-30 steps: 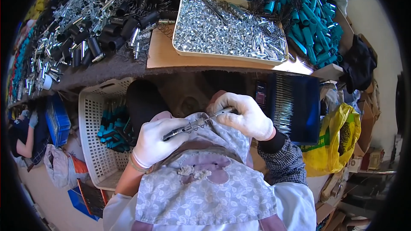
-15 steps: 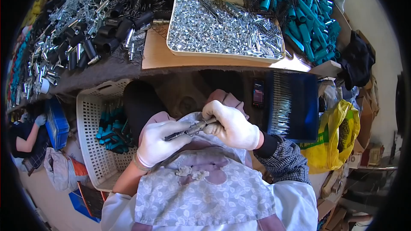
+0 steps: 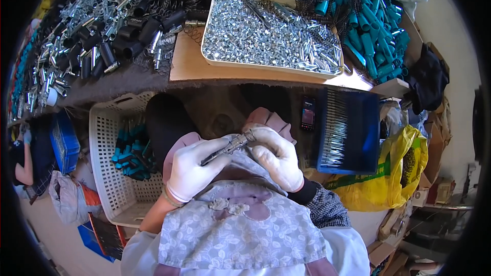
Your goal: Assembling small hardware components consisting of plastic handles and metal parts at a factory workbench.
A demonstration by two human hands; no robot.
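Observed a metal assembly (image 3: 230, 145) at the centre of the frame, above the lap, tilted up toward the right. Found clamped in the gloved left hand (image 3: 192, 171), between thumb and fingers. Noted the gloved right hand (image 3: 273, 156) beside the upper end, with thumb apart from forefinger; cannot tell whether closed on anything.

Judged part-way: apparently fitted with a wire coil around the upper portion, but not enclosed in any housing. Counted as unused, by appearance: small silvery pieces (image 3: 261, 36) in a cream tray (image 3: 271, 69), upper centre; black sleeves (image 3: 130, 43), upper left; teal housings (image 3: 371, 36), upper right. Found teal-and-black pieces (image 3: 134, 159) gathered in a white basket (image 3: 106, 184), left of centre, and slim metal rods (image 3: 335, 128) ranked in a blue bin (image 3: 362, 143), right of centre. Cannot confirm as finished.

Noted printed lettering on the green band of a yellow bag (image 3: 376, 189), lower right; not transcribed. Noted a lit phone (image 3: 308, 112), right of centre, too small to read.
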